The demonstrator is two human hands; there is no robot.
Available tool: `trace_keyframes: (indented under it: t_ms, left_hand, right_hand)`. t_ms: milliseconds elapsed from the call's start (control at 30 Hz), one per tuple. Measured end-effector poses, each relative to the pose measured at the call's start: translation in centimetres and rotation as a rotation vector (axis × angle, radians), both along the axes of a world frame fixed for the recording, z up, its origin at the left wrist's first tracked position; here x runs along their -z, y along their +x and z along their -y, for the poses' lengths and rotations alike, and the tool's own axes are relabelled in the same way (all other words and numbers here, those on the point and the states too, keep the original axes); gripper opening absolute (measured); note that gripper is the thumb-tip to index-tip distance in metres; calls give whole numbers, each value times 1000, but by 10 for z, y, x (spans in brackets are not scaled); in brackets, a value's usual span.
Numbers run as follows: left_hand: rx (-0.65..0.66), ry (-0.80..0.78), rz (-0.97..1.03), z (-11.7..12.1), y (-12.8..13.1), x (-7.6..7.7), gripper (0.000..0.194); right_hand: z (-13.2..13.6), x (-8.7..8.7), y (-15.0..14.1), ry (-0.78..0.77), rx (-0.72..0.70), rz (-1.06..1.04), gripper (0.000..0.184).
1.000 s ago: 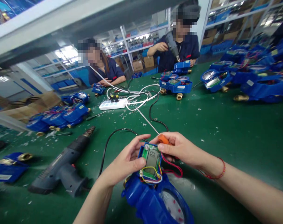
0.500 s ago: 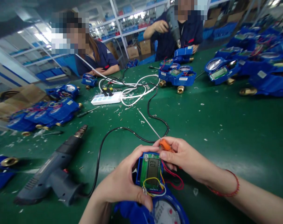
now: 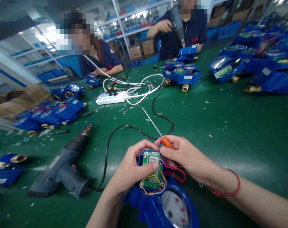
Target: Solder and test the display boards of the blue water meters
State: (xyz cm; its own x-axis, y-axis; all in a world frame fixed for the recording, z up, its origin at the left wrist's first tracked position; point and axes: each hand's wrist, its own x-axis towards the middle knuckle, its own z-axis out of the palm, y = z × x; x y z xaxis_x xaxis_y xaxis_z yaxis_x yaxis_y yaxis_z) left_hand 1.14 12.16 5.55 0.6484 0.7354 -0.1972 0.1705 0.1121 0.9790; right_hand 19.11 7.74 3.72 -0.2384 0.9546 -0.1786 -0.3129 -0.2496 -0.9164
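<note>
My left hand [image 3: 132, 169] grips a green circuit board [image 3: 153, 175] with a small display, thumb pressed across its face. The board sits in a blue frame with red, yellow and blue wires, above a blue water meter [image 3: 166, 205] with a round dial. My right hand [image 3: 184, 155] touches the board's right edge and holds an orange-handled screwdriver [image 3: 166, 142] whose thin metal shaft points away over the green table [image 3: 229, 126].
A grey electric screwdriver [image 3: 63, 166] lies at the left, its black cord looping toward a white power strip [image 3: 110, 97]. Several blue meters stand at left, centre back and right. Two other people sit across the table; one holds a power driver over a meter.
The view shifted slightly. My left thumb has moved from the board's lower edge onto its display. My right hand still holds the orange screwdriver at the board's edge.
</note>
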Motion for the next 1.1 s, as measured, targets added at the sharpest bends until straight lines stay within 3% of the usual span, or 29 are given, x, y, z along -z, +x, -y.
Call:
trace_keyframes:
  t_ms: [100,300,400,600,800,933,1100]
  left_hand:
    - [-32,15,-42,2,-3,-1,40]
    - [-81,-40,-108,4,-10,0,37]
    - [-105,-24,-106,4,-10,0,33]
    - [-115,31,-115,6,-7,-6,24]
    - [-149,206,-205,9,-3,-10,15]
    - [-148,158,-174,9,-4,-10,18]
    - [-120,59,-130,7,-6,-9,22]
  right_hand:
    - [5,-9,8,60,17,152,41]
    - [48,-35,37,267,215,850,37]
    - [59,-44,40,378,247,1026,26]
    - [20,-46,5,303,148,999,25]
    - [-1,-34,-24,322,118,1226,15]
    - [-3,-30,-23,289,140,1011,25]
    - [-5,-29,-22,141,168,680,26]
